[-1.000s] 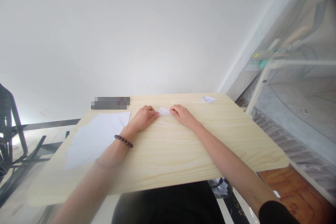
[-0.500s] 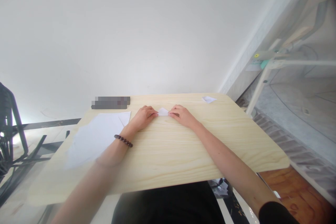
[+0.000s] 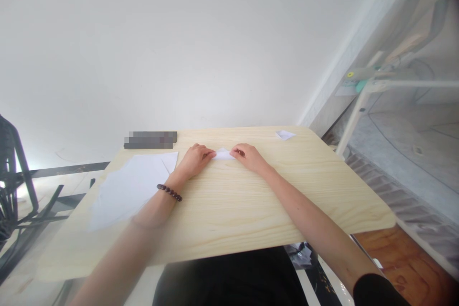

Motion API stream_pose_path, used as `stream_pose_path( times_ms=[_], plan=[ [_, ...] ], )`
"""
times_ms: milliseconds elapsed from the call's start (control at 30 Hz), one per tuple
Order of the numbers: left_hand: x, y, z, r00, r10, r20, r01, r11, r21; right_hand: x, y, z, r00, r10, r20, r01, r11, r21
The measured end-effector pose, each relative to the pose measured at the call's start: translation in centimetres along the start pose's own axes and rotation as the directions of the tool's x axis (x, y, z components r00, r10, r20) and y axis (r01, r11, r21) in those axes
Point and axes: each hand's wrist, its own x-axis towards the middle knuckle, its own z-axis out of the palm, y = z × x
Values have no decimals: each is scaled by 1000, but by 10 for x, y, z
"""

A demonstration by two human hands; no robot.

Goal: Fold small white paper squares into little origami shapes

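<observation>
One small white folded paper (image 3: 223,155) was at the far half of the worktop (image 3: 229,210), left end pinched by the left hand (image 3: 195,160), right end by the right hand (image 3: 248,157). White sheets (image 3: 132,184) lay left; one angular paper piece (image 3: 285,135), far right.

Small white paper (image 3: 223,155) pinched at both ends.
Left hand (image 3: 195,159) at left, right hand (image 3: 248,158) at right; counter (image 3: 229,210): white sheets (image 3: 125,184) left, folded piece (image 3: 286,135) near far-right corner.

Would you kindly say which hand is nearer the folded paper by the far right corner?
Right: the right hand is left of that folded paper; the left hand is farther left.
</observation>
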Motion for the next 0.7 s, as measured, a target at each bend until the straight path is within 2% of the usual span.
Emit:
stream_pose_path(
  times_ms=[367,567,700],
  plan=[
    [-1,4,-2,997,-74,-21,73,996,-50,0,4,4,996,90,-2,-90,995,-41],
    [0,4,-2,990,-122,-65,119,992,-41,2,3,3,997,73,13,-72,996,-60],
    [1,2,-1,986,-157,-58,152,985,-77,2,2,4,999,43,21,-42,997,-71]
  ],
)
